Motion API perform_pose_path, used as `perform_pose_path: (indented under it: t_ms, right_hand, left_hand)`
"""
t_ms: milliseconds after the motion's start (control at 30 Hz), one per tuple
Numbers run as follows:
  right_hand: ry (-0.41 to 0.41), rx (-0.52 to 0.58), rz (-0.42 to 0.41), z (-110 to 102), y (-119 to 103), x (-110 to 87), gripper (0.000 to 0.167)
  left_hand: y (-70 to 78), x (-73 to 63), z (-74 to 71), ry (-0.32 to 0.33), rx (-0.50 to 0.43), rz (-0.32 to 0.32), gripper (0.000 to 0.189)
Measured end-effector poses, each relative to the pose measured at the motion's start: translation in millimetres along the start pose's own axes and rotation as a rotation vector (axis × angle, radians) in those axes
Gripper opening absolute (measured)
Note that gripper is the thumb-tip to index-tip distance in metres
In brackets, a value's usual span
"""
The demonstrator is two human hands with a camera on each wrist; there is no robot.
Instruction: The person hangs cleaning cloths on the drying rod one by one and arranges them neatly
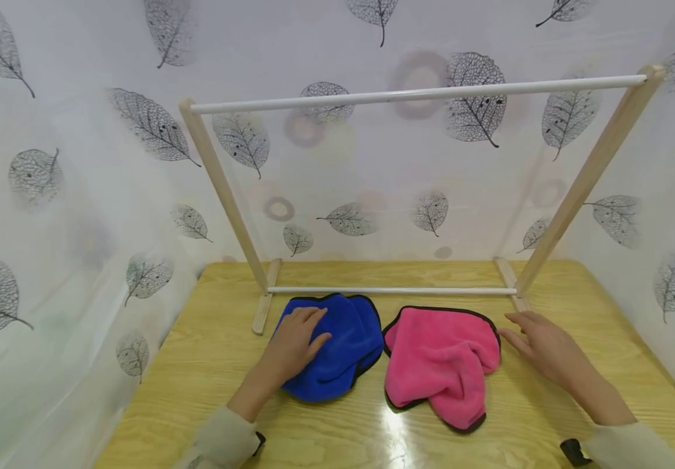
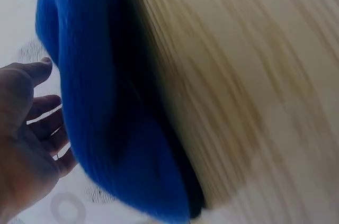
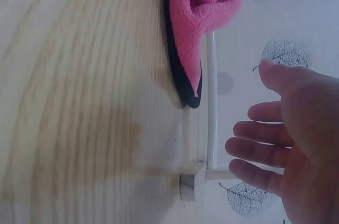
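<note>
A blue plush cloth [image 1: 343,339] with black edging lies crumpled on the table, and my left hand [image 1: 297,339] is over its left part with fingers relaxed. In the left wrist view the left hand [image 2: 32,134] shows thumb and fingers spread beside the folded blue cloth [image 2: 90,86], gripping nothing. A pink plush cloth [image 1: 437,355], also black-edged, lies rumpled to the right. Just off its right edge is my right hand [image 1: 548,345], empty and with relaxed fingers. The right wrist view shows the right hand [image 3: 296,134] with its fingers extended, apart from the pink cloth [image 3: 196,28].
Behind the cloths stands a wooden rack with a white top bar [image 1: 419,95], a white lower bar [image 1: 396,290], and two wooden posts [image 1: 589,176]. Its feet rest on the wood-grain table [image 1: 196,384]. Leaf-printed white curtains [image 1: 79,195] enclose the back and sides.
</note>
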State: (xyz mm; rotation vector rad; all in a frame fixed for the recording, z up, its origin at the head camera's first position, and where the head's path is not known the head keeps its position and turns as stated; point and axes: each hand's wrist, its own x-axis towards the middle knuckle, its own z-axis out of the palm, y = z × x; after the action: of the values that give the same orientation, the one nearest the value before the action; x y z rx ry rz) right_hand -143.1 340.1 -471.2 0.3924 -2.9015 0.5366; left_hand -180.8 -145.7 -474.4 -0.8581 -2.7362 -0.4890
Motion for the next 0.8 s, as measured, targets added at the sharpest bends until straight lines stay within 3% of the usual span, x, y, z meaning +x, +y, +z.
perform_pose_path:
  t_ms: [133, 433, 800]
  right_hand:
    - [-0.010, 0.004, 0.013, 2.2, -5.3, 4.8, 0.044]
    - [0.038, -0.024, -0.011, 7.6, -9.6, 12.3, 0.040]
    - [0.047, -0.039, -0.043, 15.8, -13.8, 20.2, 0.039]
  left_hand:
    - [11.8, 4.9, 4.3, -0.035, -0.035, -0.010, 0.052]
    - [32.7, 20.3, 15.6, -0.020, -0.097, -0.036, 0.046]
    - [60.8, 35.8, 28.2, -0.063, -0.272, -0.173, 0.040]
